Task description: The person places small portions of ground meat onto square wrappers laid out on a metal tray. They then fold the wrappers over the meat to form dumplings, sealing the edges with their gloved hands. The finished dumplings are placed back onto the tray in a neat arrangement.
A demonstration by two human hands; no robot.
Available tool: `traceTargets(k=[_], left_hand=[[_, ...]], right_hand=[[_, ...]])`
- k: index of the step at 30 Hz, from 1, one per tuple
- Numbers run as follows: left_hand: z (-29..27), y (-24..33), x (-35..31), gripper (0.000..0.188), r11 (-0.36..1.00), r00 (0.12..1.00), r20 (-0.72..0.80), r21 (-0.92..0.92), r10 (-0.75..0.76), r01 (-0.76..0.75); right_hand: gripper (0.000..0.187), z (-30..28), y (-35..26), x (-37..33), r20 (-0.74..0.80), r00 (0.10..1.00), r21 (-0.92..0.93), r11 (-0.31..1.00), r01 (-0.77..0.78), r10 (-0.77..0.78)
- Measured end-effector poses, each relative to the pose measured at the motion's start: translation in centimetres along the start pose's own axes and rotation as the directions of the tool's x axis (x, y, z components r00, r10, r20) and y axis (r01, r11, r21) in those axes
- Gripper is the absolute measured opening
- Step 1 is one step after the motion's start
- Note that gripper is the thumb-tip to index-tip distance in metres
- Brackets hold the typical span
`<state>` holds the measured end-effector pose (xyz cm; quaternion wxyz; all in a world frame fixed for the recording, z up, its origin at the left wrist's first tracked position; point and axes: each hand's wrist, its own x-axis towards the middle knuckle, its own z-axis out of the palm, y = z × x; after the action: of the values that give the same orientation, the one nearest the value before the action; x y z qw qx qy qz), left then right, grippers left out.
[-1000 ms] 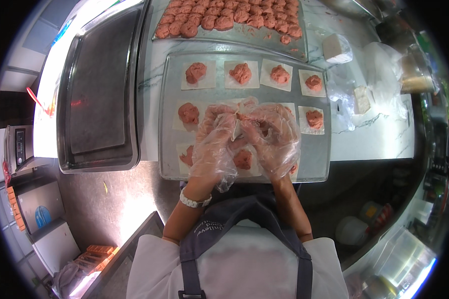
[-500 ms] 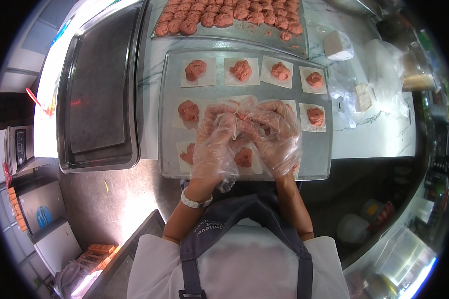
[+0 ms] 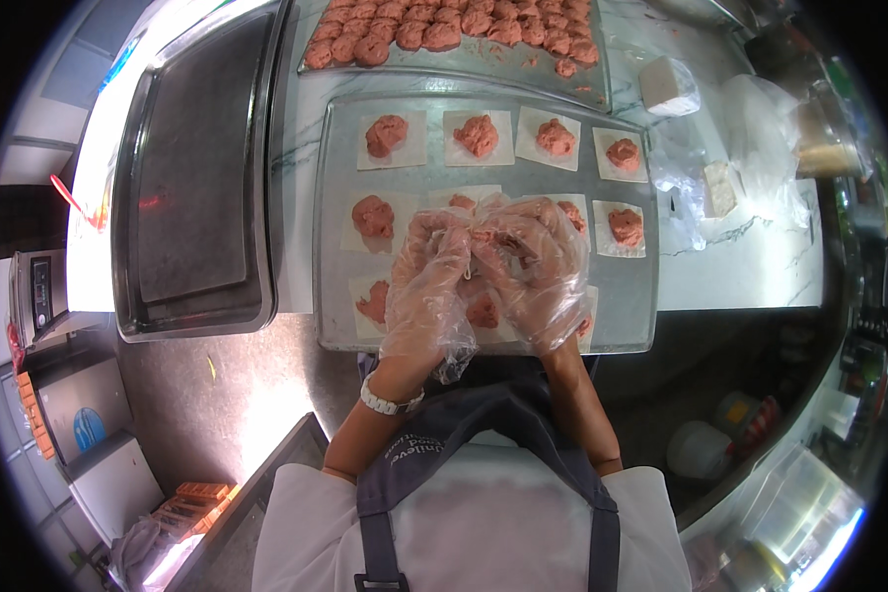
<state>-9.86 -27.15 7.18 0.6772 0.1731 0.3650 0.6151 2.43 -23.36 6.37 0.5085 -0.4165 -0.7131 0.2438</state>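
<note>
Both my hands wear clear plastic gloves and meet over a metal tray [image 3: 631,316]. Between their fingertips is a small dumpling [image 3: 482,238], a pale wrapper with pink meat filling, mostly covered by the gloves. My left hand [image 3: 426,271] is closed on its left side, while the curled fingers of my right hand [image 3: 541,261] pinch it from the right. Laid out in rows on the tray are square wrappers [image 3: 411,156], each bearing a lump of pink meat filling [image 3: 477,135]. My hands partly hide the middle and near rows.
Beyond the tray, a second tray [image 3: 464,67] carries many meat balls [image 3: 372,49]. An empty dark baking pan [image 3: 202,197] lies to the left. On the right are a white wrapped block [image 3: 669,87], a smaller stack of wrappers [image 3: 720,190] and crumpled plastic bags [image 3: 760,128].
My hands stay together above the tray, the fingers shifting slightly around the dumpling. My right hand has turned and moved a little left. The trays have not moved.
</note>
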Motion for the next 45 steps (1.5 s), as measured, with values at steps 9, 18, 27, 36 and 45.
traceTargets(k=[9,18,27,36,45], left_hand=[[-0.5,0.5,0.7,0.023,0.987,0.994,0.109,-0.164,0.011,0.007],[-0.6,0.1,0.8,0.021,0.982,0.989,0.149,-0.187,0.011,0.017],[0.1,0.1,0.5,0.022,0.995,0.994,0.106,-0.097,-0.004,0.014],[-0.3,0.0,0.6,0.024,0.996,0.993,0.12,-0.094,0.015,-0.004],[0.1,-0.1,0.6,0.018,0.999,0.998,0.052,0.03,0.03,-0.032]], right_hand=[[0.042,-0.6,0.3,-1.2,-0.027,0.973,0.38,0.903,-0.203,0.23],[0.048,-0.2,0.1,-1.1,-0.03,0.927,0.519,0.798,-0.305,0.374],[0.047,-0.4,0.8,-1.5,-0.076,0.962,0.264,0.935,-0.235,0.264],[0.057,-0.3,0.4,-0.8,-0.081,0.962,0.344,0.913,-0.219,0.261],[0.054,-0.7,-0.5,-0.1,-0.022,0.973,0.137,0.965,-0.225,0.23]])
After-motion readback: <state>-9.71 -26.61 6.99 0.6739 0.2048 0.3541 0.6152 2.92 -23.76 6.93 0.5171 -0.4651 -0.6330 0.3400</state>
